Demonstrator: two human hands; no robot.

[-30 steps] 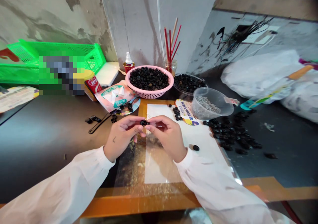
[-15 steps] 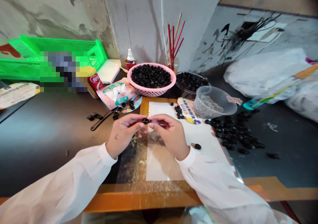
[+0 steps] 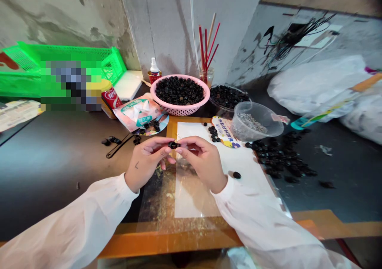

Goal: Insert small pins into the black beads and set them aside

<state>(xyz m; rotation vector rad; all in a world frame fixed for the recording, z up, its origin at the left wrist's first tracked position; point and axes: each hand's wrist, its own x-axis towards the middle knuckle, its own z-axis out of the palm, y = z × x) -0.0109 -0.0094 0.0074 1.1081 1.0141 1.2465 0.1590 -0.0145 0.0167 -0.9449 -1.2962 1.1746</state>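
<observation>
Since half a second ago, the left hand's [image 3: 145, 160] lower fingers have uncurled slightly, showing more beneath its thumb. The black piece [image 3: 172, 145] shows more plainly between the fingertips. The camera's view has swung slightly right.

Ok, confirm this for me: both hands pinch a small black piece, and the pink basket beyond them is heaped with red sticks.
Not quite: in the head view, the pink basket is heaped with black pieces; the red sticks stand in a clear jar behind it. The left hand and right hand do pinch a small black piece.
</observation>
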